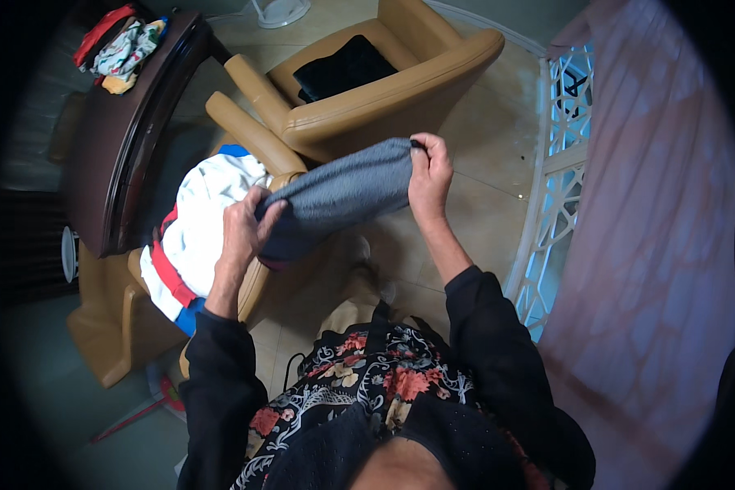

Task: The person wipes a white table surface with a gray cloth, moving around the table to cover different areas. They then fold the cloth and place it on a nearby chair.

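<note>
A grey fleecy cloth item [349, 184] is stretched between my two hands, in front of my body and above the tiled floor. My left hand [243, 225] pinches its left end between thumb and fingers. At the upper right end, my right hand [430, 174] grips the edge near a small dark patch. Part of the cloth hangs down in shadow below my left hand, so its full shape is hidden. Just beyond my left hand, a white garment [211, 190] with red and blue parts lies over a tan armchair [254, 294].
A second tan armchair [367, 116] holds a black folded cloth [343, 67]. To the left stands a dark wooden table [113, 159] with a pile of colourful clothes [125, 52]. A sheer pink curtain [643, 214] hangs beside a white lattice panel [557, 184] on the right.
</note>
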Demonstrator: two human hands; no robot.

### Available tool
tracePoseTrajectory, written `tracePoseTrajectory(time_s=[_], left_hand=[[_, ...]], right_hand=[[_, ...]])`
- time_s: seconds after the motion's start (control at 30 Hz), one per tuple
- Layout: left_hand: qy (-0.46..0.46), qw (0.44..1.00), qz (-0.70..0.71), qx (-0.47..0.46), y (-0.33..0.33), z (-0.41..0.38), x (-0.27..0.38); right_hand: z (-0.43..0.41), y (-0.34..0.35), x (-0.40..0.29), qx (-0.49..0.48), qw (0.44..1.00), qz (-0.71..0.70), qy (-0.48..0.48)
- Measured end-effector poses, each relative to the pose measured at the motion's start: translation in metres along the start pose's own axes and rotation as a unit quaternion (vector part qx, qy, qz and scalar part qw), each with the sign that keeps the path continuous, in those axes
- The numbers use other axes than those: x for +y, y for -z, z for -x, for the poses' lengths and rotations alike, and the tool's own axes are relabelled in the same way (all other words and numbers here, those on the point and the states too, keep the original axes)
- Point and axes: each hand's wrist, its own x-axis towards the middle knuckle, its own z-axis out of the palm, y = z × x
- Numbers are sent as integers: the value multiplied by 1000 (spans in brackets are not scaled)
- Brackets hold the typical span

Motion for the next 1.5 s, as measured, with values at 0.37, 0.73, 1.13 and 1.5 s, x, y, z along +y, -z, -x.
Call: tracePoseTrajectory(time_s=[0.37,0.73,1.13,1.5], left_hand=[[-32,989,-141,35,-85,-166,-60],[-32,987,-158,-21,-99,-160,-9],[7,977,-173,-126,-214,-260,110],[106,981,-43,-155,-262,-334,125]], right_hand=[[-163,-38,79,-125,881,371,265],[-183,-26,94,-185,861,356,314],[-342,67,159,-184,823,431,322],[-423,72,174,-208,811,536,110]])
